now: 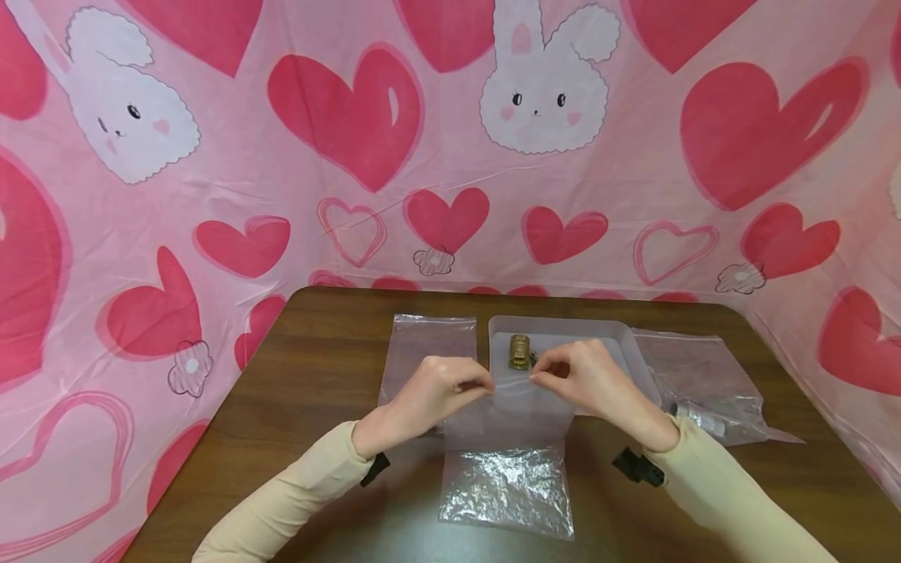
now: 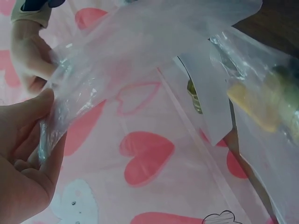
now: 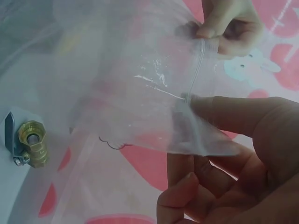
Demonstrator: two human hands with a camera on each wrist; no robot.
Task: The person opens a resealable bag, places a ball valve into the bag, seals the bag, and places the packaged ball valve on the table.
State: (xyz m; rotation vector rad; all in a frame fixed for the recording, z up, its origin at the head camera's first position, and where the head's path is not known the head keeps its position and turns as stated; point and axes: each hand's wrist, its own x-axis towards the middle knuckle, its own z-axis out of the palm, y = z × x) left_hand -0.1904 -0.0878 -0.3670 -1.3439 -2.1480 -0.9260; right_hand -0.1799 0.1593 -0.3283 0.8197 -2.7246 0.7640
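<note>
A clear zip bag (image 1: 507,485) hangs between both hands, its lower part over the table in front of the tray. My left hand (image 1: 439,395) pinches one top corner between thumb and fingers. At the other top corner my right hand (image 1: 587,379) pinches the film near the zip strip, which shows in the right wrist view. Behind the hands, a brass valve (image 1: 519,352) sits in a translucent white tray (image 1: 629,352). The right wrist view shows the valve's threaded opening and its lever handle (image 3: 10,135).
To the tray's left lies another clear bag (image 1: 429,336); a bag in the left wrist view holds a blurred yellow piece (image 2: 252,107). Right of the tray, a clear bag (image 1: 697,367) holds a silvery part (image 1: 704,422). A heart-patterned cloth (image 1: 450,156) surrounds the wooden table (image 1: 310,352).
</note>
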